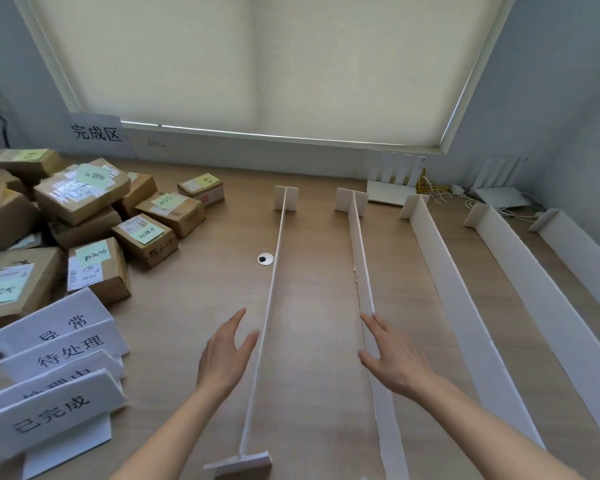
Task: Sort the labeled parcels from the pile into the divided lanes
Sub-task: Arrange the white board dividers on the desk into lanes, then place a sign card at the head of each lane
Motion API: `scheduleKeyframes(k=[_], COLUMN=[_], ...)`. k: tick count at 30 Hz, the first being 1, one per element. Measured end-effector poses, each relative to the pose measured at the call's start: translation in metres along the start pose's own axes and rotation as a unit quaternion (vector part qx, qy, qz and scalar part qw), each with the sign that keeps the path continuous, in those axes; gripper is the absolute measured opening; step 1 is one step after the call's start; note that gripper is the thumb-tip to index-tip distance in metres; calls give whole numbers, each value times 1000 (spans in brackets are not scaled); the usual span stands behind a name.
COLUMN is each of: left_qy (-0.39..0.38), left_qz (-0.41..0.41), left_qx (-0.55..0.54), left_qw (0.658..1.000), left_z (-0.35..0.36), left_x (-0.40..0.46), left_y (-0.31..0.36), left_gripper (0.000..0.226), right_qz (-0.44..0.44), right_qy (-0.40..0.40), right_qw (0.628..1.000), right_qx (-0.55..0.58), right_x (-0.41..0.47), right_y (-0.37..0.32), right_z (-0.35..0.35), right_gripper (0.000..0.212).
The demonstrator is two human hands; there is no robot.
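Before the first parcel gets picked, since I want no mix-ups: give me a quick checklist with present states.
1. Left hand free: ok, open, holds nothing.
2. Right hand free: ok, open beside a divider.
3. Dividers upright: ok; leftmost divider stands.
4. Parcel pile waiting: ok, left of the lanes.
5. Parcel notes readable: cannot tell, blurred.
6. Lane signs placed: not ok, stacked beside the pile.

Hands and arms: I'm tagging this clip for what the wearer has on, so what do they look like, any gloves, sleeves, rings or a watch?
Both are bare. The left hand and right hand wear no gloves, and no ring, watch or bracelet shows. The forearms run uncovered to the bottom edge of the picture, with no sleeve in view.
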State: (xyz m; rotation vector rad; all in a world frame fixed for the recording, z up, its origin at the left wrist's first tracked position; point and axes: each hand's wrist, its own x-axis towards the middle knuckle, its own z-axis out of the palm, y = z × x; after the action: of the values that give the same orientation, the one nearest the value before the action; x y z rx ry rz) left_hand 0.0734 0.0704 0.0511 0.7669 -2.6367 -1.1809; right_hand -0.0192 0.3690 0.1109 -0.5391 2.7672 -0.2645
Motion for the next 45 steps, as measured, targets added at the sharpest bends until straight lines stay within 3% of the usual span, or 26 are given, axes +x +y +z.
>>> scheduleKeyframes(k=[6,12,21,31,45], left_qy=[71,151,219,187,123], left_qz=[13,-49,-155,-225,-228], left_qx=[23,28,38,-13,-58], left_qw=[997,987,963,956,964], left_z=[-87,-197,-303,-282,-231], left_x=[-9,-37,-101,-130,-89], left_y=[-2,-43,-159,-275,-322], left_gripper=[59,59,60,68,73], right_qz=[-76,-168,-273,-270,-228], right_qy=[26,39,-2,-82,-97], right_qw=[997,985,962,959,968], right_qx=[-11,-14,-18,-32,23], right_x=[5,3,-3,5,25], right_y=[-83,-198,-356,-408,-420], right_z=[-30,-42,17,124,194], right_gripper=[72,68,73,78,89])
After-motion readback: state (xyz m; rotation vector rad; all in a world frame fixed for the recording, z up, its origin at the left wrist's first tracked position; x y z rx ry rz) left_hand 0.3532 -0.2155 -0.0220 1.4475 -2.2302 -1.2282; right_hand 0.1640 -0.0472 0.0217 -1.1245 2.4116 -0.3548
